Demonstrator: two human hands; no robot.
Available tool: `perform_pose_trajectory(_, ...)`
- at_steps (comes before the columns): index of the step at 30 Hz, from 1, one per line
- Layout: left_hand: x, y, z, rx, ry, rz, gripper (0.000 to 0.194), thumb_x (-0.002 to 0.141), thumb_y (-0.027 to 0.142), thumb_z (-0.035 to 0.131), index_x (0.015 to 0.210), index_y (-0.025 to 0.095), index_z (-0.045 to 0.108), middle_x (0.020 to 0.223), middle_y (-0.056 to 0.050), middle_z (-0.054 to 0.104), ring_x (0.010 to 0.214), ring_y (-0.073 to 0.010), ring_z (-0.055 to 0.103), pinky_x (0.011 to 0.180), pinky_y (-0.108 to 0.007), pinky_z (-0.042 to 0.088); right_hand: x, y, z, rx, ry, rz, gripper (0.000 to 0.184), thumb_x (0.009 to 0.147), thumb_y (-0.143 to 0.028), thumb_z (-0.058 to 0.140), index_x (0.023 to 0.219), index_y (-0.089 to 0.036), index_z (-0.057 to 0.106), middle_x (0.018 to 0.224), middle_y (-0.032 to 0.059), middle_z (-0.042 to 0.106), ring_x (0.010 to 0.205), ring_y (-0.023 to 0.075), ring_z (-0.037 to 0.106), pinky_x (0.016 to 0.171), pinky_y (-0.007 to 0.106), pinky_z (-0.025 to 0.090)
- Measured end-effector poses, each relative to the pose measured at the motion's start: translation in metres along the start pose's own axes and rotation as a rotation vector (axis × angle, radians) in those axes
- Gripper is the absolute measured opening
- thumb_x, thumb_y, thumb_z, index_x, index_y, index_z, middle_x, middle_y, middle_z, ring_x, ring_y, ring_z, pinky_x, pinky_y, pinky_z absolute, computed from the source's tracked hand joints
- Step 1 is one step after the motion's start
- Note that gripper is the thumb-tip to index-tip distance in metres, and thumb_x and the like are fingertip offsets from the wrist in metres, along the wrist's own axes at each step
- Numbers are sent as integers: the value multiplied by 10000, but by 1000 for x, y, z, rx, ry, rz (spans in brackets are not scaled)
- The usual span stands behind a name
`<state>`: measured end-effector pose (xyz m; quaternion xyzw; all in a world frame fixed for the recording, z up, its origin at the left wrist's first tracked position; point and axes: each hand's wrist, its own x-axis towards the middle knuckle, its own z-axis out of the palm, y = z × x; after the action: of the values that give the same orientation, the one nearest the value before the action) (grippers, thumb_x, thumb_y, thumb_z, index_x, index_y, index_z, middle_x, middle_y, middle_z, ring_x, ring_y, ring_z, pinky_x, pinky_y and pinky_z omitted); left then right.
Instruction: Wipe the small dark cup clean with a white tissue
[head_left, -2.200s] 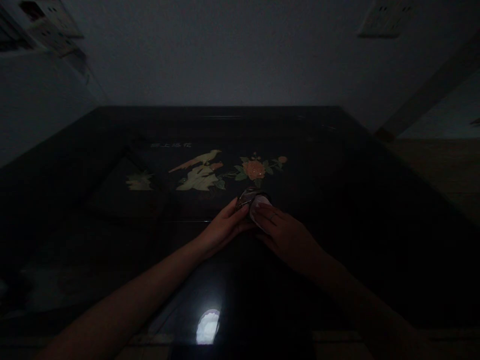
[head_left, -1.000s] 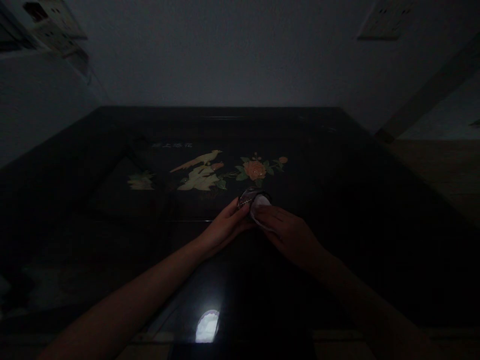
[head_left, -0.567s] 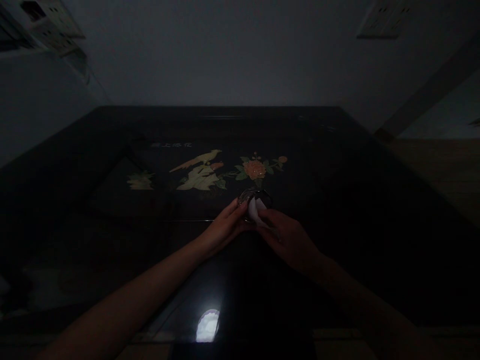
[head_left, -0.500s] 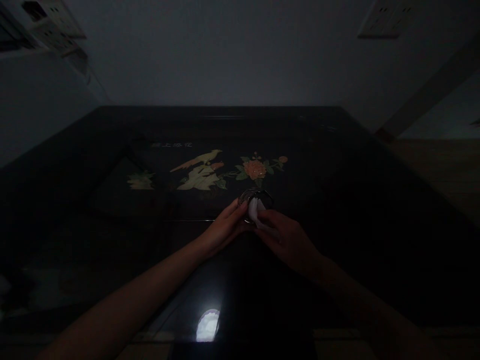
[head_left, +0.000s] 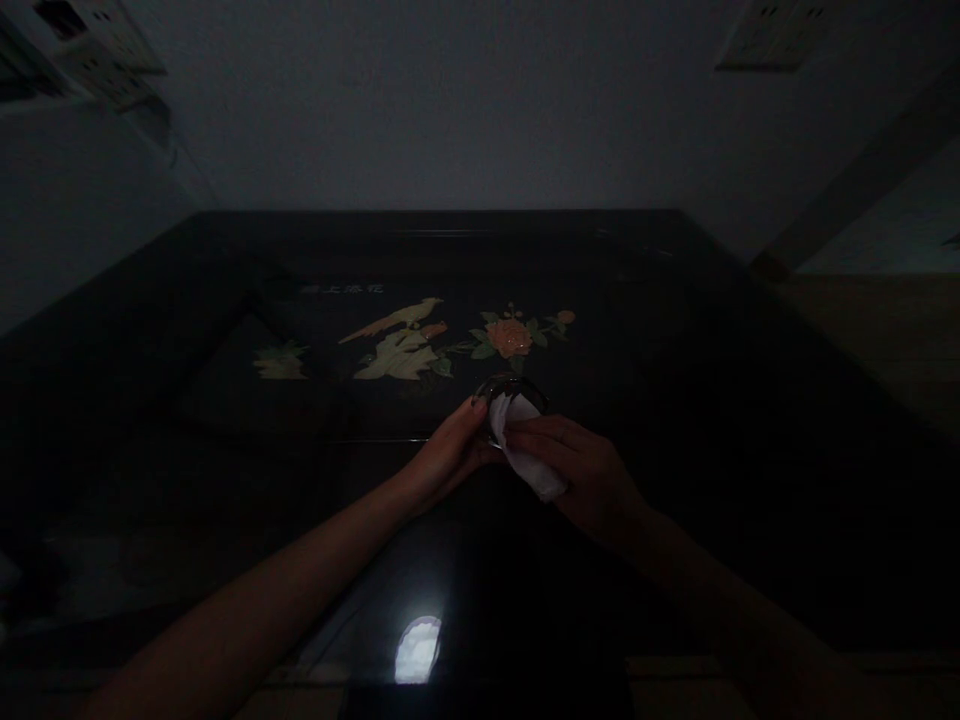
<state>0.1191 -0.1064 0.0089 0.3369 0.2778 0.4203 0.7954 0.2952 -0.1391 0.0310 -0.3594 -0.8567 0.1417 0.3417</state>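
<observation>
It's dim in here, but I can make out a round vessel (head_left: pixel 517 384), dark and shiny at the rim, held near the middle of the black tabletop (head_left: pixel 675 400). The left hand (head_left: pixel 454 445) has it from the side, fingers curled around and beneath, thumb up by the rim. The right hand (head_left: pixel 592 465) pinches a white wipe (head_left: pixel 532 473), paper or fabric, I can't tell which; one end goes into the vessel's mouth and the other droops below the fingers. Between them, the wipe and the right fingers hide much of the vessel, and whether its base touches the tabletop I can't tell.

Just beyond the vessel lies a coloured flower (head_left: pixel 508 338) set into the glossy surface, with a bird (head_left: pixel 405 316) on a pale rock (head_left: pixel 397 358) to its left and small characters (head_left: pixel 341 289) farther back. A bright reflection (head_left: pixel 418 650) shines nearer the person. Behind the tabletop rises a grey wall (head_left: pixel 450 110), with a socket plate (head_left: pixel 772 35) high on the right.
</observation>
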Motion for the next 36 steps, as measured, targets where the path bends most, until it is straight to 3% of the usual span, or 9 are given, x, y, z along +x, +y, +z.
perform_pose_trajectory(10,0,-6,-3,66,6,1,391,793,402,652,1117,191,599,1108,-85,626,990,-219,592,801,-308,486,-2,1,6,-67,-59,9,430,809,-95,469,1219,-162,579,1141,124,671,1059,234,622,869,378,533)
perform_pose_trajectory(18,-1,-3,1,71,63,1,370,752,386,701,1067,206,630,1044,-52,646,942,-177,594,771,-255,476,1,-3,4,-201,-137,37,343,830,-119,485,1143,-104,625,1116,156,682,1044,261,633,873,407,542)
perform_pose_trajectory(30,1,-6,-2,102,76,2,408,770,362,686,1151,242,600,1166,-55,624,1059,-215,567,854,-293,451,-5,-11,25,-510,-74,114,422,865,-40,406,1268,-37,531,1310,213,546,1230,296,520,951,422,512)
perform_pose_trajectory(36,0,-4,1,95,51,8,411,768,404,680,1131,225,613,1153,-61,621,1048,-210,564,813,-275,461,-6,-5,28,-518,-54,99,445,879,-59,389,1312,-64,494,1352,176,523,1298,266,447,1009,394,473)
